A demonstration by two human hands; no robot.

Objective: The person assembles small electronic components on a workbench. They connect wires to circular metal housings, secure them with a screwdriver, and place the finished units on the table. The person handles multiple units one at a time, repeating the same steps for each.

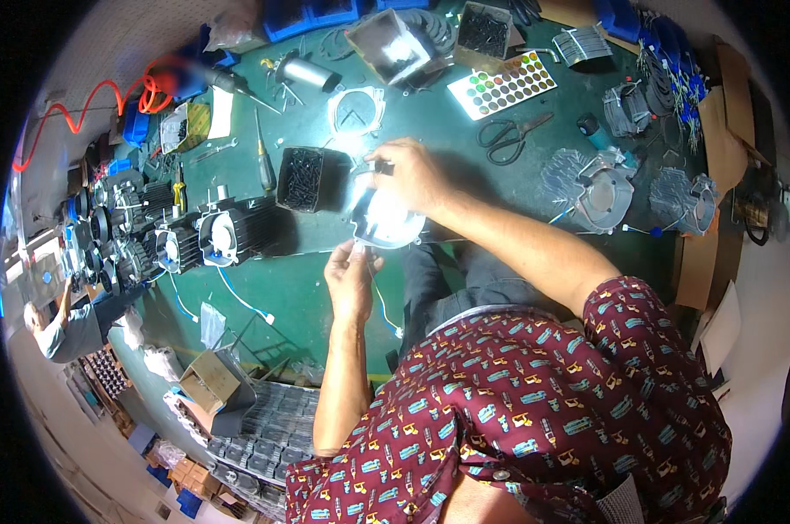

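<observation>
A metal motor housing (393,223), washed out by bright light, stands at the bench's near edge in front of me. My left hand (351,278) is closed at its lower left rim, thumb and fingertips on the edge. A thin cable (383,306) with a white connector hangs down beside that hand. My right hand (410,175) reaches over the housing's top, fingers bent together near its upper edge; glare hides whatever small thing they may pinch. Just left of the housing is an open box of dark screws (302,179). A pale metal ring-shaped frame (357,111) lies beyond.
Several finned motors (225,236) line the bench at left; more housings (600,196) sit at right. Scissors (510,138), a sticker sheet (502,86), a screwdriver (264,157) and a power driver (225,80) lie around. Another person (68,332) is at far left.
</observation>
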